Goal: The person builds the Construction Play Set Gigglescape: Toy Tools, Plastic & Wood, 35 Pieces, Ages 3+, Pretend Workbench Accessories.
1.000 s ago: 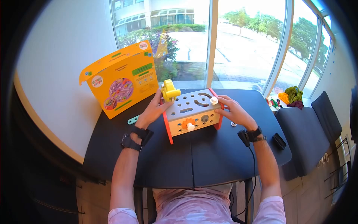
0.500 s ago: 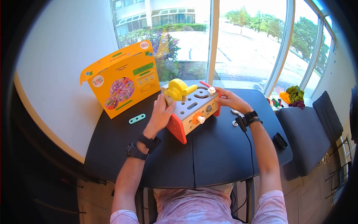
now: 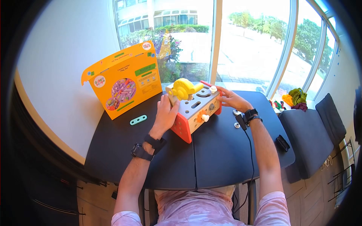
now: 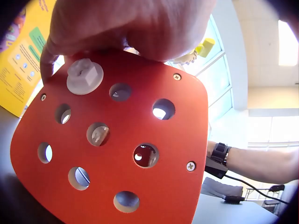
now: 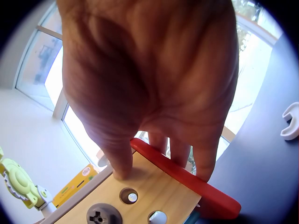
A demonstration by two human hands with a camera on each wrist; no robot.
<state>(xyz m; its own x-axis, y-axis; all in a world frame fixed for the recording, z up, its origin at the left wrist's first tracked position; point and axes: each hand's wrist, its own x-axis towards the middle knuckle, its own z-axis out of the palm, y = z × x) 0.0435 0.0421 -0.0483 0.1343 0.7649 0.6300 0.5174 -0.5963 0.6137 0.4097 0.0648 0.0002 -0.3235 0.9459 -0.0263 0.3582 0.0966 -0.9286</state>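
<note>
A toy workbench (image 3: 188, 113) with a grey slotted top, wooden front and red end panels stands at an angle on the table. My left hand (image 3: 165, 115) grips its near left end by the upper edge. Below that hand, a white hex bolt head (image 4: 85, 77) sits in the holed red panel. My right hand (image 3: 234, 101) holds the far right end, thumb on the wood and fingers behind the red panel. A yellow toy circular saw (image 3: 183, 89) rises from the top's left end. The front carries an orange gear (image 3: 201, 114) and a grey screw (image 5: 103, 215).
A yellow-orange toy box (image 3: 128, 67) stands behind on the left, with a teal strip (image 3: 138, 120) before it. Small white pieces (image 3: 236, 125) lie by my right wrist, near an open-ended white wrench (image 5: 290, 123). A black case (image 3: 282, 143) rests at the right edge.
The workbench has turned, its left end swinging toward me and its right end away. Both hands have stayed on it, and the turn has slowed. The saw turned with it.
</note>
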